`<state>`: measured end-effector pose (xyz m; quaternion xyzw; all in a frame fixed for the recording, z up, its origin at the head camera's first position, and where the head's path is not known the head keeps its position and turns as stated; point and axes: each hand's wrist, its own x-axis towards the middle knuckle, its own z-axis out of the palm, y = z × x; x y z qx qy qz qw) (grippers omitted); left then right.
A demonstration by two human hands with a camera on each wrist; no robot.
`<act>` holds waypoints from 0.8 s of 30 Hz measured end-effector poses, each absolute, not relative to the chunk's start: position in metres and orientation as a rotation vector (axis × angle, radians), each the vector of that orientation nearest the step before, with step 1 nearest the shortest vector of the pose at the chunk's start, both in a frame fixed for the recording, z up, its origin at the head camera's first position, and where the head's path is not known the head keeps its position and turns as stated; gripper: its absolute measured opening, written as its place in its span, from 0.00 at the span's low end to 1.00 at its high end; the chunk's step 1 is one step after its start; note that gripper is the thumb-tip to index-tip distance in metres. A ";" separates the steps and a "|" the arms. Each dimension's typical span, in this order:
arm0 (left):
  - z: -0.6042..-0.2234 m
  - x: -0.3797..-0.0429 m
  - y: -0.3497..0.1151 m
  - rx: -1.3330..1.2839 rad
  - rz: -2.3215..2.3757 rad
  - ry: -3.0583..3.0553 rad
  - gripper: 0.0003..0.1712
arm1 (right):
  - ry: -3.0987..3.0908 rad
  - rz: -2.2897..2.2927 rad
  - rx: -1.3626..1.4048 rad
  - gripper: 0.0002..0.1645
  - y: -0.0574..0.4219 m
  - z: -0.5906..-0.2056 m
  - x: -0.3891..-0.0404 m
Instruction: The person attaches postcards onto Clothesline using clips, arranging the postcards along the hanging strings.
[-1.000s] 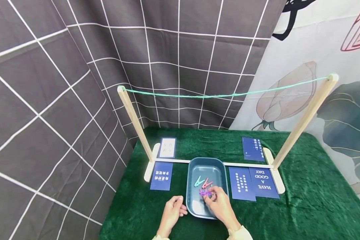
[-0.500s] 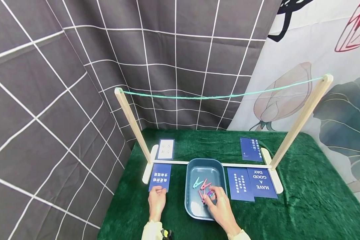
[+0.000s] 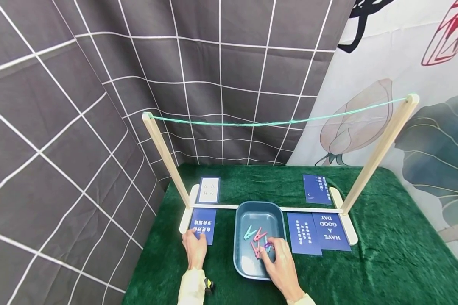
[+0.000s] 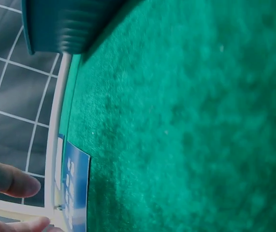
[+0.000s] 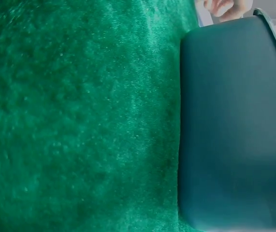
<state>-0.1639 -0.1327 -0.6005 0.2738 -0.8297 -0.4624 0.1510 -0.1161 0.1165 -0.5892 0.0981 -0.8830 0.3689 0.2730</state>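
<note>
- The left hand (image 3: 195,250) is at the near left corner of a blue card (image 3: 203,224) with white characters; in the left wrist view its thumb and fingers stand well apart, with nothing seen between them. Whether the fingertips touch the card I cannot tell.
- The right hand (image 3: 283,264) dips into a blue bin (image 3: 252,269), thumb and forefinger curved towards each other round a purple clip (image 3: 267,245) — whether they pinch it or only surround it, I cannot tell. The right wrist view shows just the bin's outer wall and the cloth.
- Also in the bin, left of that hand, lie a teal clip (image 3: 249,232) and a pink clip (image 3: 259,234) side by side, with a second pink clip (image 3: 255,250) nearer the person.
- The bin stands on green cloth (image 3: 221,271), its far end hiding the middle of a white crossbar (image 3: 309,209).
- A left post (image 3: 168,161) and a right post (image 3: 381,154) lean outward in view, a green string (image 3: 253,124) sagging slightly between their tops.
- A white card with a blue border (image 3: 209,189) lies beyond the crossbar, by the left post's foot.
- Right of the bin, a blue card with small writing (image 3: 304,233) adjoins one reading "HAVE A GOOD DAY" (image 3: 331,231) — upside down from here; another dark blue card (image 3: 316,189) lies beyond the bar.
</note>
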 end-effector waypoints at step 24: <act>-0.614 -0.174 -0.132 0.666 -1.022 -2.594 0.49 | -2.343 0.979 0.254 0.15 0.115 -0.596 -0.117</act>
